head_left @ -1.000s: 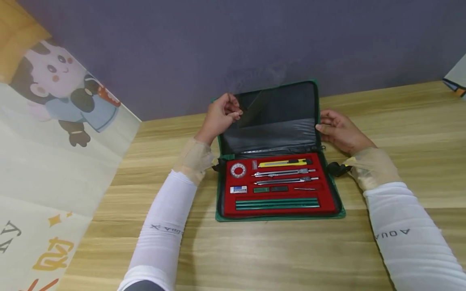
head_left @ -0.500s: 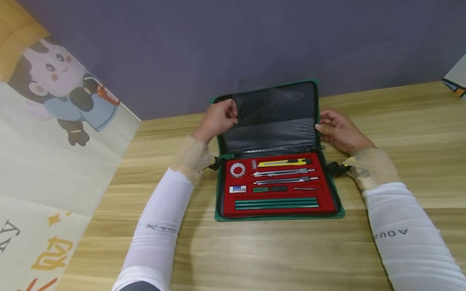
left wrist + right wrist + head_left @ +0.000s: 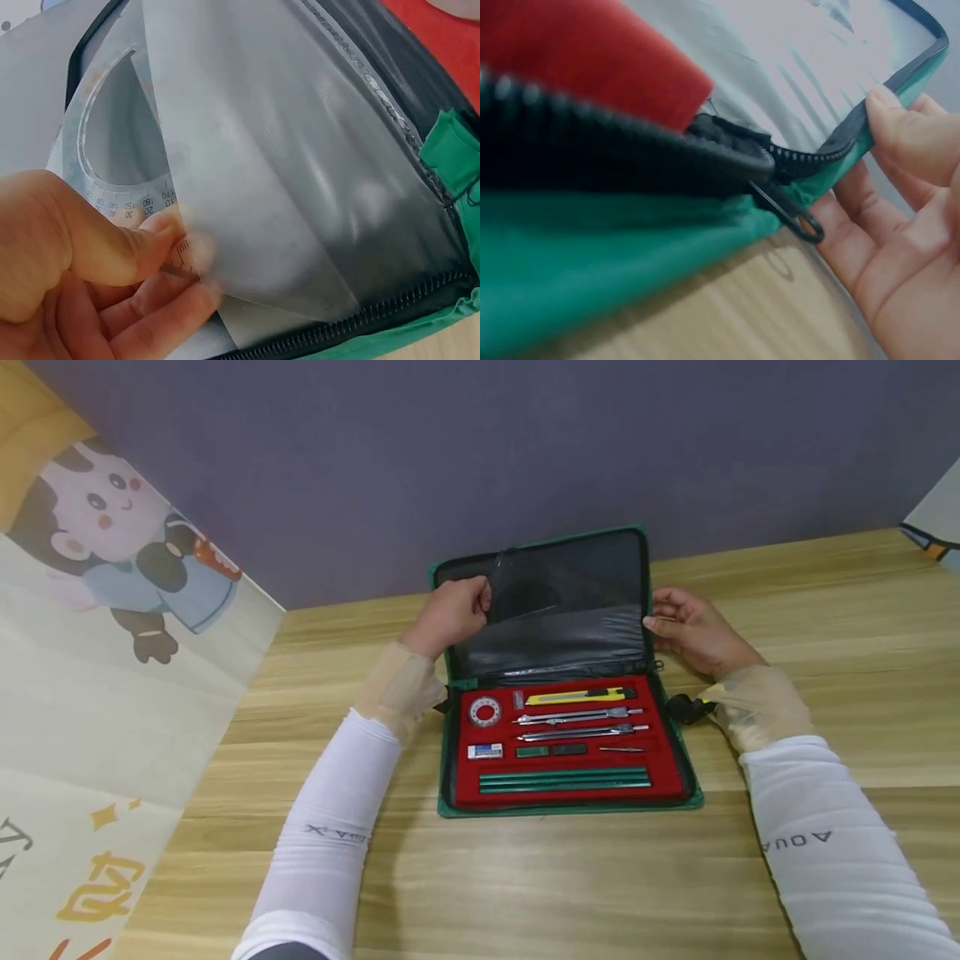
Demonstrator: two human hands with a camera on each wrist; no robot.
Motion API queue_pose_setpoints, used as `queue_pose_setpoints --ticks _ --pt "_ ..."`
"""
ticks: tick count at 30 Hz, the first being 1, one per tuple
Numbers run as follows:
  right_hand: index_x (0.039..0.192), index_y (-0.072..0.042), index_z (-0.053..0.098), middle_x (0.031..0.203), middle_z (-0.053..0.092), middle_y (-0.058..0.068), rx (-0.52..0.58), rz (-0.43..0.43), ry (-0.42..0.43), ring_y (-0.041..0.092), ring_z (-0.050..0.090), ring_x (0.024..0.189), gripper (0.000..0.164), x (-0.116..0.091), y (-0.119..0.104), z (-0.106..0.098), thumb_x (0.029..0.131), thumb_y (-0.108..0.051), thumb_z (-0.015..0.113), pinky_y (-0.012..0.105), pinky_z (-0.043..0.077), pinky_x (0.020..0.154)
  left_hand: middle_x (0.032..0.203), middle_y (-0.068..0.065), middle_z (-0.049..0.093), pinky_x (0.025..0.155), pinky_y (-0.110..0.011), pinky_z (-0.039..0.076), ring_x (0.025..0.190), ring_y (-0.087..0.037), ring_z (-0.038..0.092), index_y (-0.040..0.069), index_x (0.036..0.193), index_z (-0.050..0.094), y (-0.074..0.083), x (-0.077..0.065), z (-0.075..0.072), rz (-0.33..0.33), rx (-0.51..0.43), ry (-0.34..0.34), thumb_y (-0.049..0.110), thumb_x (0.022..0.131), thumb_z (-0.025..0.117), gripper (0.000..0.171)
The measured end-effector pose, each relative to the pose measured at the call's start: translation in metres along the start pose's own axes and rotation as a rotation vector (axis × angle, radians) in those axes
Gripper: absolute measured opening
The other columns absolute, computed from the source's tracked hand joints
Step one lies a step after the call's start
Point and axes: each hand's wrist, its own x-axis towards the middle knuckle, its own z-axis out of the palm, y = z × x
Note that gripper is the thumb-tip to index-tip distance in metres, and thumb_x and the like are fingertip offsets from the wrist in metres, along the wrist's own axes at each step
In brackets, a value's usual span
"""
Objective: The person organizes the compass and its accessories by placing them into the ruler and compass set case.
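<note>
A green zip case (image 3: 573,810) lies spread on the table, its lid (image 3: 570,577) raised toward the wall. In the left wrist view, my left hand (image 3: 97,262) pinches a clear protractor (image 3: 124,199) between thumb and fingers. Part of the protractor sits behind the clear pocket film (image 3: 240,187) inside the lid. Seen from the head, the left hand (image 3: 455,610) is at the lid's left side. My right hand (image 3: 693,631) grips the lid's right edge, thumb on the zip side (image 3: 889,101) and fingers behind. A zip pull (image 3: 791,214) hangs near those fingers.
The red tray (image 3: 468,777) holds a yellow utility knife (image 3: 577,696), compasses (image 3: 581,733), a round white-rimmed disc (image 3: 472,712), an eraser (image 3: 485,751) and green pencils (image 3: 566,780). Behind the lid stands a dark wall (image 3: 525,460); a printed panel (image 3: 90,710) is at left.
My left hand has moved slightly down, and the clear protractor, earlier sticking up past the lid's top edge, is now lower against the lid. The right hand keeps its grip.
</note>
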Motion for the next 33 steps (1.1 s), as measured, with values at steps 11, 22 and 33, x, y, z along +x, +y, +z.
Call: queue_pose_setpoints --ticks 11,22,33 --pt "0.104 -0.014 0.057 0.087 0.061 -0.002 -0.017 0.024 0.018 0.009 0.057 0.072 0.024 0.002 -0.001 0.003 0.093 0.006 0.05 0.023 0.051 0.059 0.078 -0.005 0.05 0.066 -0.031 0.038 0.071 -0.02 0.041 0.009 0.088 0.051 0.009 0.001 0.001 -0.058 0.082 -0.08 -0.001 0.087 0.041 0.014" --pt "0.103 -0.014 0.058 0.087 0.06 -0.002 0.026 0.038 0.014 0.009 0.058 0.071 0.02 0.004 0.0 0.007 0.093 0.003 0.053 0.023 0.051 0.058 0.102 -0.011 0.059 0.081 -0.037 0.047 0.092 -0.023 0.054 0.006 0.112 0.054 0.01 -0.003 0.004 -0.144 -0.074 0.028 0.021 0.089 0.064 0.029" --pt "0.104 -0.016 0.058 0.09 0.059 -0.004 -0.007 0.041 0.025 0.008 0.056 0.075 0.021 0.003 -0.001 0.005 0.093 0.001 0.053 0.022 0.051 0.06 0.093 -0.006 0.066 0.074 -0.029 0.048 0.08 -0.016 0.059 0.007 0.109 0.065 0.013 0.011 0.006 -0.042 -0.346 0.325 0.022 0.094 0.059 0.022"
